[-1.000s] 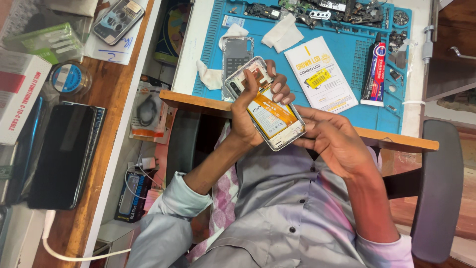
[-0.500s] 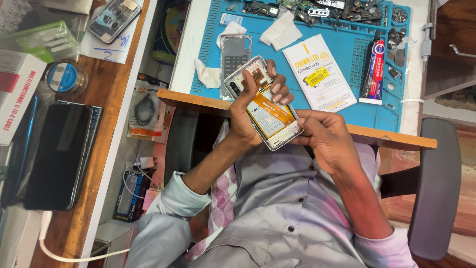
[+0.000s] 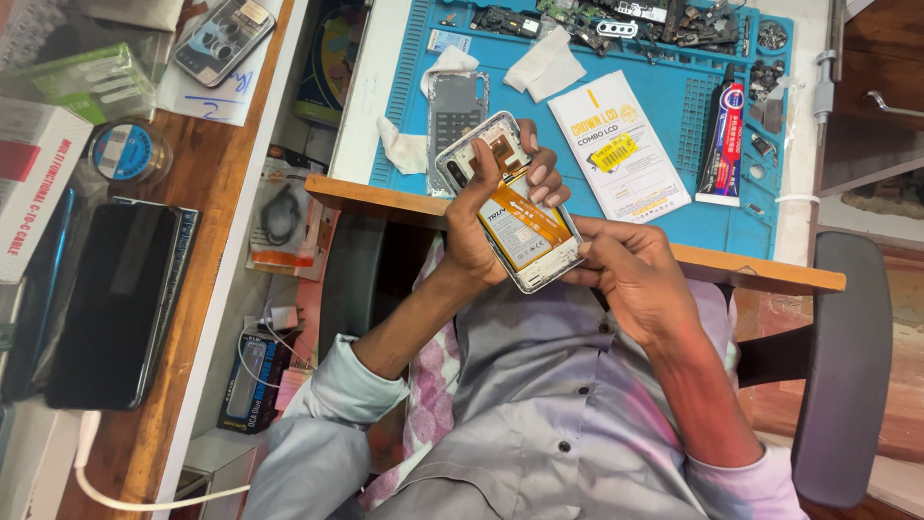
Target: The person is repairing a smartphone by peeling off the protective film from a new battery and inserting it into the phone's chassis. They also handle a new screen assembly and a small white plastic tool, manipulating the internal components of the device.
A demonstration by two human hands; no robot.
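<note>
While you sit at the bench, the view looks down on both hands.
Opened phone point(image 3: 515, 207): held above your lap at the near edge of the blue work mat point(image 3: 664, 125), its back off and an orange-labelled battery showing.
Left hand point(image 3: 481, 226): your fingers point(image 3: 534, 173) wrap the phone from behind, closed around its sides.
Right hand point(image 3: 635, 274): your fingertips are pinched together at the phone's lower corner, touching its frame; whether they hold a tool cannot be told.
Mat contents: a white parts packet point(image 3: 616, 144), a glue tube point(image 3: 727, 135), a bare phone frame point(image 3: 454, 106), white wipes point(image 3: 551, 60).
Wooden shelf point(image 3: 164, 289), to your left: a dark tablet point(image 3: 111, 299).
</note>
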